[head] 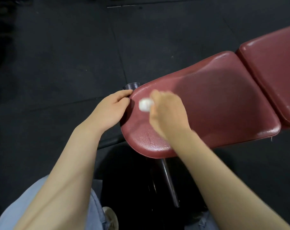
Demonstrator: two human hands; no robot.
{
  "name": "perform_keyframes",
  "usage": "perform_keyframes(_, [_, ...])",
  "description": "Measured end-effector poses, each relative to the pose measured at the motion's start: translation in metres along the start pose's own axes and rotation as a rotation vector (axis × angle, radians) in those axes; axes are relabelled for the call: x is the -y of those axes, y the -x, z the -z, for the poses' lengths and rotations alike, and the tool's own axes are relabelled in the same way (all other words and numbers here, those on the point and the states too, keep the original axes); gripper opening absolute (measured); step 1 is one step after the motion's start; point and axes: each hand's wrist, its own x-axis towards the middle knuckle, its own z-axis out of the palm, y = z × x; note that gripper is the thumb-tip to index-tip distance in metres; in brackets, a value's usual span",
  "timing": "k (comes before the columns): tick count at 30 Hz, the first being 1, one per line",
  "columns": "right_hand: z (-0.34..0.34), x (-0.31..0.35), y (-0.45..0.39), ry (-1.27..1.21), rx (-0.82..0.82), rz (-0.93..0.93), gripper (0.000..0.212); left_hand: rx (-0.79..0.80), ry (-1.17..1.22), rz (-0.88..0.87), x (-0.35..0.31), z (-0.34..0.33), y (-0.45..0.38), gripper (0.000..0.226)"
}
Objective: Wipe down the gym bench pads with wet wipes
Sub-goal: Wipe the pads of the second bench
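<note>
- Your wet wipe is wadded into a small white ball near the centre of the frame, pressed to the narrow end of the red seat pad; it shows blurred, which reads as a scrub in progress
- Balling the wipe likely gives you a firm point to bear down with, though it covers little vinyl per stroke
- Your right hand pinches that wad with curled fingers, knuckles up, and comes in from the lower right; exactly how the fingertips lie is lost in the blur
- The seat pad shines wet along its lower left rim and across the middle, so by my judgement this end is largely done
- The back pad runs off the upper right edge, just beside the seat pad across a narrow gap; I would take it as the next stretch
- Your left hand curls over the pad's left tip, thumb on top, apparently to brace the bench against your rubbing
- A dark frame tube pokes out just above that hand
- A steel support post slants down below the pad, over black rubber flooring
</note>
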Motion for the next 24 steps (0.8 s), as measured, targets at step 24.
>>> perform_keyframes(24, [-0.010, 0.018, -0.078, 0.188, 0.048, 0.053, 0.024, 0.009, 0.072, 0.107, 0.006, 0.015, -0.003, 0.044])
